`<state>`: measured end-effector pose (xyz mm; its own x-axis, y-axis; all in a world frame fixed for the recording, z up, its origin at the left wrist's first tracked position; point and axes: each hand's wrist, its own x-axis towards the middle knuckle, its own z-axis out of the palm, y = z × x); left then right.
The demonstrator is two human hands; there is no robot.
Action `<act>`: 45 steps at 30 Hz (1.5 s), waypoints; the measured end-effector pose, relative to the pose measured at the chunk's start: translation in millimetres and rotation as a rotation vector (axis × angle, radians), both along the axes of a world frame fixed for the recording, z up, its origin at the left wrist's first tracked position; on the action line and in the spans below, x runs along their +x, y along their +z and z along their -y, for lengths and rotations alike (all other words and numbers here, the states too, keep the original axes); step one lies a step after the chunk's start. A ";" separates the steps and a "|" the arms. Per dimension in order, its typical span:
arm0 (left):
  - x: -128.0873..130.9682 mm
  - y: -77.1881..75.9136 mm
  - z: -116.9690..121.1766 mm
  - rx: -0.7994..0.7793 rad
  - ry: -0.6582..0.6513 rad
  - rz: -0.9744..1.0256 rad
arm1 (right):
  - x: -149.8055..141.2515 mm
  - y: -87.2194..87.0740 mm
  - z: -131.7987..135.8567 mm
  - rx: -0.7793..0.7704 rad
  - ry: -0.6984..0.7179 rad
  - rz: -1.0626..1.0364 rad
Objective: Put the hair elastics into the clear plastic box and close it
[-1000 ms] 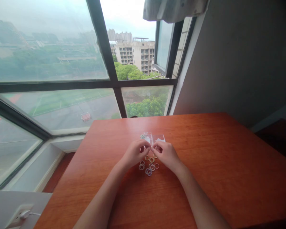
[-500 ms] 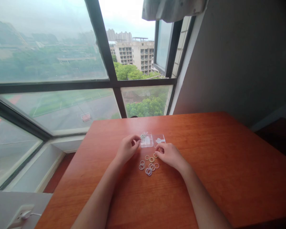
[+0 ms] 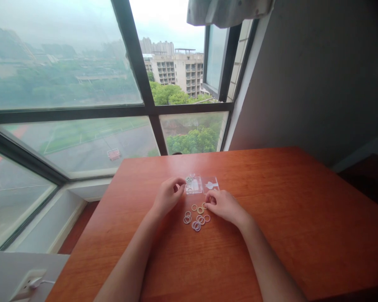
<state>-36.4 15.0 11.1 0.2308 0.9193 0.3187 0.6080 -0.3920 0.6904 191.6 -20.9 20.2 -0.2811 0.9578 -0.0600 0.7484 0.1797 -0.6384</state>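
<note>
Several small rings (image 3: 196,218), white, lilac and yellow, lie in a loose group on the red-brown wooden table (image 3: 286,218). Just beyond them sits a small clear plastic box (image 3: 194,185) with a few rings in it, its clear lid (image 3: 211,183) open flat to the right. My left hand (image 3: 168,197) rests at the box's left edge, fingers curled with the thumb and forefinger close together. My right hand (image 3: 223,205) lies right of the rings, its fingertips pinched at a yellow ring at the group's upper right.
A large window with dark frames (image 3: 151,110) runs along the table's far and left sides. A grey wall (image 3: 318,84) stands at the right. A white wall socket with a plugged cable (image 3: 27,284) shows at the lower left.
One second ago both hands met, pinched together above the rings. They have since parted: the left moved left to the box's edge, the right sank to the rings. The box now shows uncovered.
</note>
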 end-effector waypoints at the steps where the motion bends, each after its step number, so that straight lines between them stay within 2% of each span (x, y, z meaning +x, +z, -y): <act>1: 0.6 0.4 0.4 0.003 -0.002 -0.002 | -1.0 0.0 0.1 0.002 0.001 0.005; 17: 8.0 7.5 6.5 0.022 -0.039 -0.010 | -18.6 -4.3 8.0 0.106 0.068 0.120; 21: 10.2 9.6 7.9 0.023 -0.048 0.001 | -20.6 -3.0 7.1 0.135 0.040 0.080; 28: 23.5 14.7 16.0 0.004 -0.131 -0.007 | -22.8 -7.7 2.6 0.254 -0.093 -0.071; 37: 28.4 11.7 17.7 -0.063 -0.190 0.012 | -24.7 -5.9 3.3 0.350 -0.118 -0.124; 40: 22.8 11.6 14.5 -0.038 -0.146 -0.001 | -25.0 -6.3 2.6 0.340 -0.127 -0.137; 45: 8.4 8.6 6.2 0.019 0.028 0.013 | -25.5 -9.9 1.0 0.300 -0.124 -0.123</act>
<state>-28.0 8.8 19.7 0.2011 0.9189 0.3393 0.6095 -0.3886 0.6911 166.2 -21.9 10.4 -0.1490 0.9549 0.2567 0.6974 0.2855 -0.6573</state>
